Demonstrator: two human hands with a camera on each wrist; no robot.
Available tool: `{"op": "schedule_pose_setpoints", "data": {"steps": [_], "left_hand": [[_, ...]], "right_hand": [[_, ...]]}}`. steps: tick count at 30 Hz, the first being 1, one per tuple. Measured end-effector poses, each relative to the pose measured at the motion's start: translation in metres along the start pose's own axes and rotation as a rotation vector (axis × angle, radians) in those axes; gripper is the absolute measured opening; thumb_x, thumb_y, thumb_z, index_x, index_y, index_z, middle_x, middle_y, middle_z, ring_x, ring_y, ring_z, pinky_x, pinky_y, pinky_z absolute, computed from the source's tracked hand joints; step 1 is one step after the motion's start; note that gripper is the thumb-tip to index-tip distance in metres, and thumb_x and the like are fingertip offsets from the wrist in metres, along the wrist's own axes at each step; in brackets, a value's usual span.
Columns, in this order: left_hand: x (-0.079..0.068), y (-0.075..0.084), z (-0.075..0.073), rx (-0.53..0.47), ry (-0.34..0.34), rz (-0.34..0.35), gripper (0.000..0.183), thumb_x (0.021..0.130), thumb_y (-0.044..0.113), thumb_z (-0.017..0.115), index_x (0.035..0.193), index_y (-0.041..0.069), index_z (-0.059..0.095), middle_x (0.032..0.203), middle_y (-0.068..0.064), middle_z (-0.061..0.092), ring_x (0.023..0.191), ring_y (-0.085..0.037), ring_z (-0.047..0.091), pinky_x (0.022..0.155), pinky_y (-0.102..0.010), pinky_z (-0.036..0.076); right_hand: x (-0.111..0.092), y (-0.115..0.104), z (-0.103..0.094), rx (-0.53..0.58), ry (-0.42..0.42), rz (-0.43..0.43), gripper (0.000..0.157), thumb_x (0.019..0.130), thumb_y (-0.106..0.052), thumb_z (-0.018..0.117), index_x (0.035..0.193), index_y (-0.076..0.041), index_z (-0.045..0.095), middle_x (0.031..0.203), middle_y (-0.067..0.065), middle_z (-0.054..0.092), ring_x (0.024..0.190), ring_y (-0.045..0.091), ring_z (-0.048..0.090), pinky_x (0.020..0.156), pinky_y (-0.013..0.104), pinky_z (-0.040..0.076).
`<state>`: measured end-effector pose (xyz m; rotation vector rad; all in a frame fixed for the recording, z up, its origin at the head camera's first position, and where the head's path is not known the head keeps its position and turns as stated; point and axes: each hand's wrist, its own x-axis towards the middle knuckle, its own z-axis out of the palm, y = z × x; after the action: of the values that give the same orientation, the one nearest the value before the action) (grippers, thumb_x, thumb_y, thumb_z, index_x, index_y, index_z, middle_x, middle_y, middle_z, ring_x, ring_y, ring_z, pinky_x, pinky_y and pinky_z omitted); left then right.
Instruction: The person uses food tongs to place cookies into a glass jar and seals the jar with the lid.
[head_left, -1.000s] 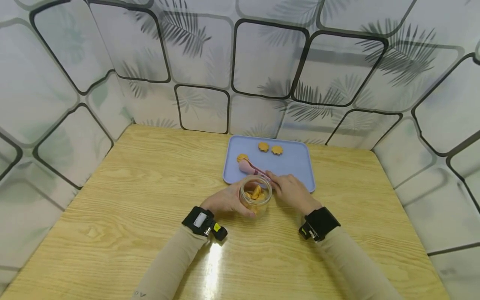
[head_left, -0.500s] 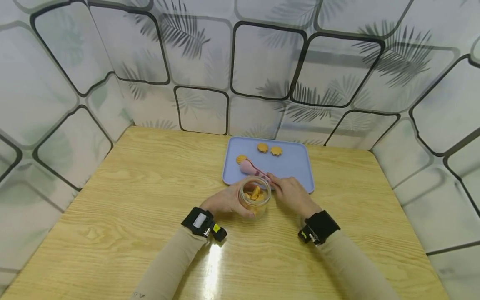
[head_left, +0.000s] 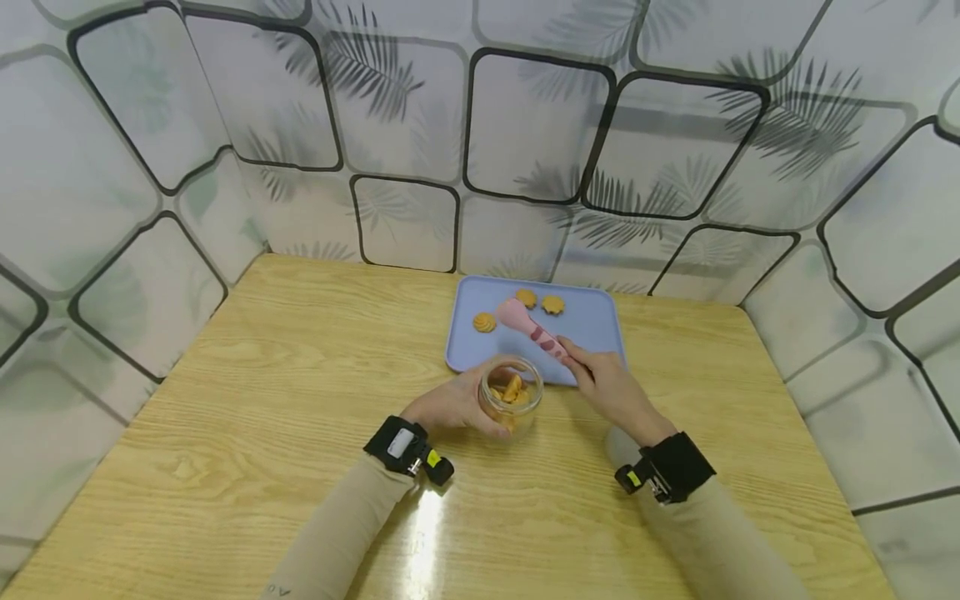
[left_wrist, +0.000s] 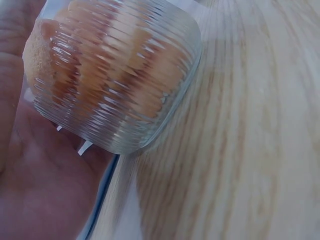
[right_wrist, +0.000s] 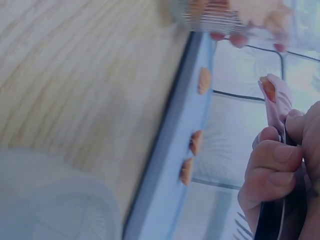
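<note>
In the head view, my left hand grips a clear glass jar standing open on the table, with several golden cookies inside. The left wrist view shows the jar's ribbed wall against the palm. My right hand holds pink tongs by the handle, their tip over the blue tray. Seen from the right wrist, an orange-brown cookie sits between the tong tips. A lone swirled cookie and two others lie on the tray.
A translucent round lid lies on the wooden table, partly under my right wrist. It shows large in the right wrist view. Patterned curtains hang along the back and both sides of the table.
My right hand has moved right and the tongs' tip has swung right and away from the lone cookie, uncovering it. The lid has come into view. My left hand and the jar stay put.
</note>
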<state>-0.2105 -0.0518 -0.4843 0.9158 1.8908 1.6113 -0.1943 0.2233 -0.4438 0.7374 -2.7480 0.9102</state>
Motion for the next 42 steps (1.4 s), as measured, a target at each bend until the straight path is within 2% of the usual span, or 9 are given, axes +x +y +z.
{"op": "schedule_pose_setpoints", "data": {"steps": [5, 8, 15, 21, 27, 34, 38, 42], "left_hand": [[0.003, -0.002, -0.002, 0.015, -0.013, 0.027, 0.091, 0.071, 0.003, 0.091, 0.147, 0.023, 0.044, 0.146, -0.015, 0.052, 0.132, -0.019, 0.049, 0.114, -0.037, 0.04], [0.004, -0.003, -0.003, 0.009, -0.014, 0.024, 0.092, 0.071, 0.003, 0.091, 0.147, 0.025, 0.044, 0.145, -0.015, 0.052, 0.131, -0.018, 0.05, 0.112, -0.036, 0.041], [0.002, -0.002, -0.002, -0.007, -0.014, 0.034, 0.094, 0.072, 0.002, 0.09, 0.149, 0.028, 0.042, 0.146, -0.007, 0.052, 0.133, -0.02, 0.048, 0.111, -0.037, 0.043], [0.001, 0.0, -0.001, -0.047, 0.0, -0.017, 0.096, 0.072, 0.001, 0.09, 0.15, 0.029, 0.041, 0.142, -0.006, 0.053, 0.131, -0.02, 0.05, 0.11, -0.035, 0.046], [0.001, 0.001, -0.001, -0.007, 0.0, -0.057, 0.107, 0.074, 0.006, 0.09, 0.159, 0.028, 0.028, 0.143, -0.006, 0.053, 0.132, -0.019, 0.05, 0.113, -0.037, 0.042], [0.003, -0.002, -0.002, -0.083, -0.046, -0.005, 0.111, 0.075, -0.002, 0.088, 0.16, 0.03, 0.025, 0.147, -0.004, 0.051, 0.134, -0.02, 0.05, 0.116, -0.038, 0.039], [0.004, -0.002, -0.002, -0.123, -0.063, 0.014, 0.105, 0.074, -0.007, 0.086, 0.156, 0.028, 0.032, 0.143, -0.005, 0.053, 0.13, -0.022, 0.052, 0.114, -0.037, 0.042], [0.004, -0.003, -0.002, -0.125, -0.057, 0.026, 0.098, 0.073, -0.008, 0.086, 0.151, 0.027, 0.038, 0.14, -0.006, 0.054, 0.127, -0.021, 0.053, 0.111, -0.036, 0.043]], "right_hand": [[-0.008, -0.004, -0.01, 0.003, 0.08, -0.065, 0.04, 0.102, -0.006, 0.061, 0.14, 0.002, 0.058, 0.053, -0.012, 0.027, 0.046, -0.001, 0.02, 0.046, 0.02, 0.025], [-0.015, -0.011, -0.017, 0.013, 0.1, -0.097, 0.039, 0.101, -0.003, 0.06, 0.14, 0.002, 0.059, 0.053, -0.013, 0.027, 0.046, -0.003, 0.019, 0.045, 0.019, 0.023], [-0.036, -0.028, -0.03, 0.076, 0.121, -0.166, 0.042, 0.097, 0.007, 0.061, 0.138, 0.002, 0.06, 0.058, -0.014, 0.041, 0.048, -0.007, 0.023, 0.044, 0.014, 0.024], [-0.053, -0.041, -0.035, 0.074, 0.135, -0.234, 0.046, 0.092, 0.01, 0.064, 0.137, 0.0, 0.063, 0.059, -0.016, 0.043, 0.05, -0.013, 0.021, 0.045, 0.01, 0.024], [-0.065, -0.046, -0.035, 0.083, 0.149, -0.304, 0.05, 0.088, 0.014, 0.068, 0.135, -0.001, 0.065, 0.06, -0.015, 0.045, 0.051, -0.01, 0.026, 0.047, 0.007, 0.026], [-0.074, -0.046, -0.033, 0.087, 0.113, -0.279, 0.048, 0.089, 0.012, 0.068, 0.135, 0.0, 0.064, 0.058, -0.017, 0.039, 0.051, -0.012, 0.024, 0.045, 0.006, 0.025], [-0.077, -0.047, -0.034, 0.071, 0.085, -0.253, 0.046, 0.09, 0.01, 0.068, 0.135, 0.0, 0.064, 0.059, -0.018, 0.037, 0.052, -0.012, 0.024, 0.046, 0.007, 0.026], [-0.079, -0.048, -0.034, 0.035, 0.076, -0.262, 0.047, 0.09, 0.01, 0.068, 0.136, 0.001, 0.063, 0.061, -0.018, 0.038, 0.052, -0.013, 0.024, 0.046, 0.007, 0.026]]}}
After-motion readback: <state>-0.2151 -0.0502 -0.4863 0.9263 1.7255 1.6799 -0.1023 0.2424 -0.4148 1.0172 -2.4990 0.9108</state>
